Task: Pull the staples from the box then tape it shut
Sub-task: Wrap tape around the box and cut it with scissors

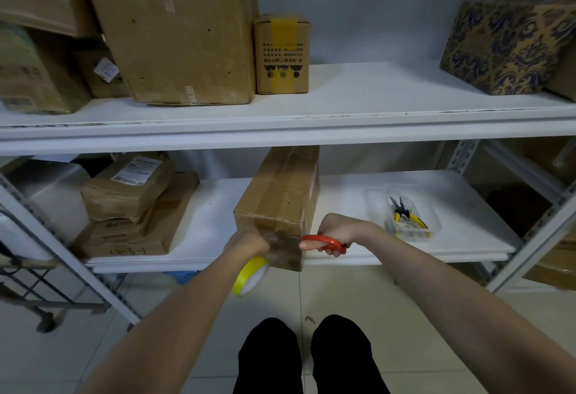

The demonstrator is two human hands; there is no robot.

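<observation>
A long brown cardboard box [280, 194] lies on the lower white shelf [436, 256], its near end overhanging the shelf's front edge and covered with clear tape. My left hand [247, 239] is at the box's near left corner and holds a tape roll [251, 275] with a yellow rim that hangs below the wrist. My right hand [338, 230] grips red-handled scissors [324, 242] at the box's near right corner, pointing left toward the tape. The blades are hidden.
A clear plastic tray [405, 206] with yellow-handled pliers [405, 216] sits to the right on the lower shelf. Stacked brown parcels [131, 206] lie at the left. Several boxes stand on the upper shelf [343, 94]. My legs [305, 356] are over a tiled floor.
</observation>
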